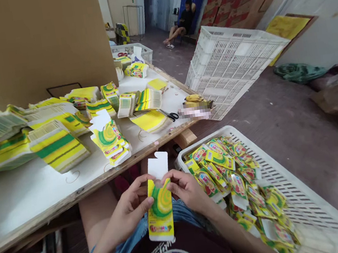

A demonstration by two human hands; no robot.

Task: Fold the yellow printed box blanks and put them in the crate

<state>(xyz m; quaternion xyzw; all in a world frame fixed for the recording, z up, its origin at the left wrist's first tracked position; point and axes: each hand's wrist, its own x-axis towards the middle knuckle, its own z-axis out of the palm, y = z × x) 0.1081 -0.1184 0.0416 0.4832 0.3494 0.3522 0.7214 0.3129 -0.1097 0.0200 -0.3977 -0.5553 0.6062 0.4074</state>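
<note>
White tabletop (19, 202), smooth with rough wood edge, bore many banded carton stacks (59, 148), too overlapped to count, at 10 o'clock from held carton (161, 211); one fanned carton pile (107, 137) lay at 11. Left hand (135, 201), part-curled, pinched left edge of single held carton, yellow-green, paperboard flap raised, above lap. Right hand (185, 188), likewise part-curled, pinched upper right edge. One pair of scissors (173, 116) lay towards 1. Several stacked white crates (227, 70) stood at 1, beyond; at 3, one slatted plastic basket (303, 208) contained dozens of glossy cartons (237, 186).
</note>
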